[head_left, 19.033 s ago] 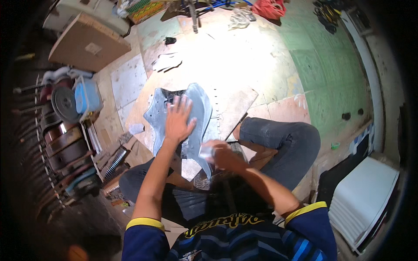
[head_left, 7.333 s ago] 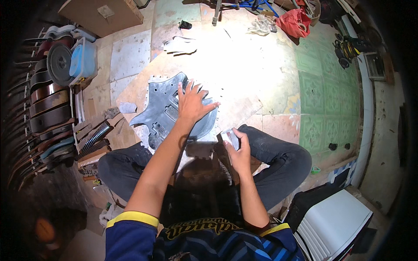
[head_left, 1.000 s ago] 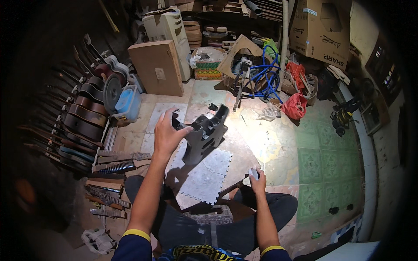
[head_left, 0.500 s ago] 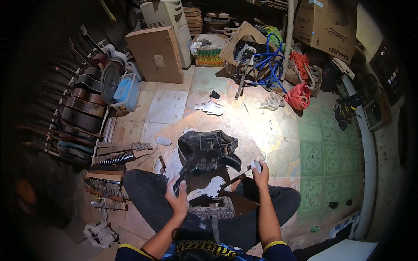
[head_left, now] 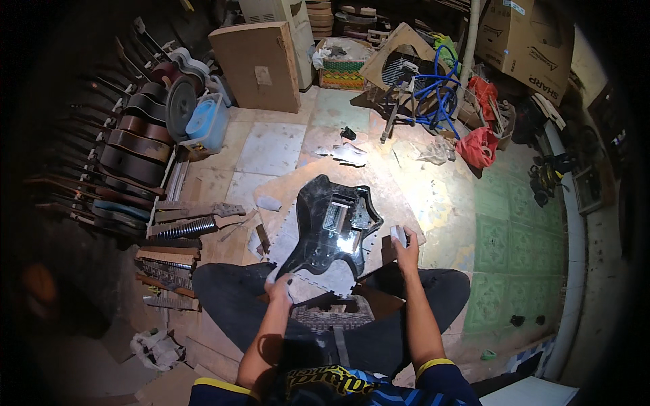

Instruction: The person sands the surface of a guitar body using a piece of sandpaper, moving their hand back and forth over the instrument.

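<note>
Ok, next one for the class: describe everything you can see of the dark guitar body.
The guitar body is black and glossy, with glare near its middle. Its outline is curved, with horn-like points; recesses are cut into the upward-facing side, and no neck or strings show. It looks like painted wood, though that is uncertain. It sits in front of the person, over a pale mat; whether it rests fully there is unclear. The left hand grips its lower-left horn.

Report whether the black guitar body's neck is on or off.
Off. No neck extends from the guitar body; the pale mat shows between its near horns.
</note>
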Demonstrator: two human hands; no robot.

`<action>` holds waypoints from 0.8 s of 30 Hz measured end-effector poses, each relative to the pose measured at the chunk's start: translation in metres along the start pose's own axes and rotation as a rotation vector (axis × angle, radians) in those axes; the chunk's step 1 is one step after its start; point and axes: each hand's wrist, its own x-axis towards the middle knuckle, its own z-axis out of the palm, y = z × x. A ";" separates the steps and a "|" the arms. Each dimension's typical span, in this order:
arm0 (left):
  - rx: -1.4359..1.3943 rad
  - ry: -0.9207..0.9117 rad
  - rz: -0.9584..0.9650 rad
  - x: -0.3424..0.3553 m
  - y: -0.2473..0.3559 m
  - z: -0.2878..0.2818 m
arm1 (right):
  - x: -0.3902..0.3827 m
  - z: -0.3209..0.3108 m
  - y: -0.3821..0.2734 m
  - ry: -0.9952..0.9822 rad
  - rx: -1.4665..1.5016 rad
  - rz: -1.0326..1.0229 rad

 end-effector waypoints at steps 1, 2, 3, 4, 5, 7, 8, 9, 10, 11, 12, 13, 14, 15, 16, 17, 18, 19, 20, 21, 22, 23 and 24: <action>0.041 0.049 0.080 0.008 -0.005 0.003 | 0.000 0.003 -0.003 0.001 -0.009 -0.036; 0.067 0.090 0.069 0.002 -0.001 0.008 | -0.002 0.001 0.000 0.002 -0.022 -0.063; 0.140 0.135 0.122 0.011 -0.007 0.005 | 0.000 0.002 0.001 -0.009 -0.038 -0.075; 0.214 0.177 0.177 0.017 -0.010 0.005 | -0.002 -0.001 0.002 -0.005 -0.053 -0.068; 0.326 0.209 0.223 0.010 -0.009 0.008 | -0.005 -0.005 0.002 -0.010 -0.106 -0.110; 0.548 0.261 0.359 0.012 0.003 0.002 | -0.017 0.005 -0.026 -0.030 -0.225 -0.200; 0.766 0.302 0.486 0.012 0.005 0.002 | -0.022 0.008 -0.037 -0.032 -0.230 -0.193; 0.989 0.341 0.510 -0.011 0.009 0.026 | -0.026 0.001 -0.038 -0.023 -0.297 -0.237; 0.996 0.337 0.501 -0.019 0.017 0.044 | -0.027 0.002 -0.043 -0.022 -0.341 -0.288; 1.064 0.288 0.614 -0.021 0.022 0.061 | -0.026 0.002 -0.045 -0.063 -0.391 -0.372; 1.131 0.244 0.726 -0.017 0.026 0.077 | -0.024 0.006 -0.049 -0.069 -0.398 -0.363; 1.154 0.184 0.771 -0.006 0.028 0.091 | -0.021 0.013 -0.056 -0.096 -0.445 -0.412; 1.177 0.119 0.814 0.005 0.029 0.107 | -0.017 0.018 -0.060 -0.124 -0.494 -0.458; 1.240 0.055 0.865 0.009 0.025 0.129 | -0.011 0.019 -0.056 -0.116 -0.491 -0.446; 1.306 -0.002 0.919 0.012 0.024 0.147 | -0.005 0.023 -0.055 -0.125 -0.504 -0.427; 1.344 -0.050 0.921 0.023 0.026 0.158 | 0.001 0.030 -0.062 -0.109 -0.556 -0.439; 1.376 -0.108 0.919 0.030 0.026 0.170 | 0.004 0.034 -0.066 -0.089 -0.616 -0.451; 1.436 -0.076 0.903 0.033 0.024 0.178 | 0.002 0.040 -0.068 -0.056 -0.594 -0.447; 1.448 -0.085 0.875 0.029 0.022 0.182 | -0.013 0.047 -0.061 -0.072 -0.607 -0.426; 1.477 -0.059 0.843 0.021 0.024 0.188 | -0.040 0.051 -0.053 -0.203 -0.649 -0.435; 1.506 -0.020 0.816 0.017 0.026 0.191 | -0.062 0.054 -0.047 -0.340 -0.677 -0.449; 1.526 -0.015 0.814 0.017 0.028 0.190 | -0.079 0.054 -0.061 -0.404 -0.645 -0.470; 1.533 -0.010 0.800 0.019 0.028 0.189 | -0.089 0.053 -0.075 -0.459 -0.614 -0.489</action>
